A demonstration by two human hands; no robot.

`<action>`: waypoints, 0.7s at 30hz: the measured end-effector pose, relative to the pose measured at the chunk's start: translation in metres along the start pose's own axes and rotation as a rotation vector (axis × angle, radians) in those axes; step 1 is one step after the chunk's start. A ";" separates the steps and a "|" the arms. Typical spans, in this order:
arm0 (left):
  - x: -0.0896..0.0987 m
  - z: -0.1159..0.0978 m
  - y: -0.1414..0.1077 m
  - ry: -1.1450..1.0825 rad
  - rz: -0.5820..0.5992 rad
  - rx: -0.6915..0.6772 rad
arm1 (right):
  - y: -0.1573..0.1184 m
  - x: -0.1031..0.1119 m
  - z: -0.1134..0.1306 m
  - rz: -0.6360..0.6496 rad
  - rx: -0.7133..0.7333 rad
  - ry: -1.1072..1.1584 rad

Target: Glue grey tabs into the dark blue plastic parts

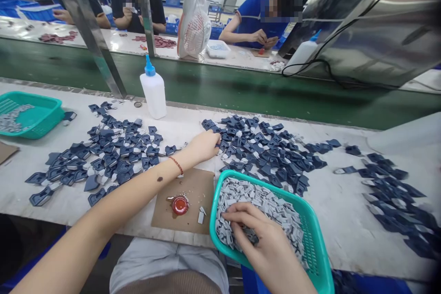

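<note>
My left hand (206,145) reaches to the edge of a pile of dark blue plastic pieces (268,147). Its fingers are curled at one of these pieces, though the fingertips are partly hidden. Down at the right, my right hand (263,234) dips into a green basket (319,243) full of small light-grey plastic pieces (272,202). Its thumb and fingers are apart and rest among the pieces; no grip shows. Between the hands, a brown cardboard sheet (163,218) bears a small round dish of red liquid (180,205) and a loose grey piece (201,215).
More dark blue pieces (113,156) lie at left and at the far right. A white bottle with a blue nozzle (153,94) stands behind them. Another green basket (44,121) sits at far left. Metal posts (93,32) rise at the bench's back; co-workers sit opposite.
</note>
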State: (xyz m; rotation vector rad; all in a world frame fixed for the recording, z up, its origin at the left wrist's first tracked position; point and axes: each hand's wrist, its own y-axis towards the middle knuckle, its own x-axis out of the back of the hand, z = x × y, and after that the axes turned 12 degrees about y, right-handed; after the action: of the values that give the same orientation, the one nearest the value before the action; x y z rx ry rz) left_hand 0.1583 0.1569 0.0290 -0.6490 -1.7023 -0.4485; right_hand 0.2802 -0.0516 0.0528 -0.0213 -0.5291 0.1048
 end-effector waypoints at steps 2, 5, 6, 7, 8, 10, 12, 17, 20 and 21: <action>0.000 0.001 -0.003 -0.017 0.000 -0.002 | -0.002 -0.002 0.001 -0.010 -0.008 0.003; -0.001 0.000 -0.006 -0.051 -0.003 0.010 | -0.004 -0.004 -0.001 -0.034 -0.027 0.028; -0.002 -0.001 -0.007 -0.066 -0.004 0.016 | -0.006 -0.006 -0.002 -0.054 -0.031 0.042; -0.002 -0.001 -0.008 -0.083 -0.005 0.022 | -0.007 -0.007 -0.004 -0.079 -0.034 0.058; -0.003 -0.001 -0.009 -0.103 -0.005 0.029 | -0.007 -0.009 -0.006 -0.101 -0.041 0.074; -0.003 0.001 -0.012 -0.149 0.000 0.046 | -0.009 -0.013 -0.010 -0.137 -0.066 0.109; -0.003 0.004 -0.016 -0.208 0.015 0.061 | -0.010 -0.016 -0.013 -0.161 -0.103 0.149; 0.005 0.012 -0.029 -0.426 0.037 0.127 | -0.008 -0.016 -0.013 -0.183 -0.127 0.130; 0.017 0.015 -0.045 -0.649 0.052 0.183 | -0.007 -0.013 -0.009 -0.227 -0.093 0.109; 0.021 0.016 -0.053 -0.730 0.067 0.190 | -0.007 -0.013 -0.008 -0.254 -0.078 0.116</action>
State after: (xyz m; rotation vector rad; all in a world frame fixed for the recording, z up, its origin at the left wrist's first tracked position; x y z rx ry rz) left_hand 0.1090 0.1294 0.0483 -0.7802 -2.3627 0.0188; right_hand 0.2737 -0.0601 0.0399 -0.0359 -0.4164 -0.1640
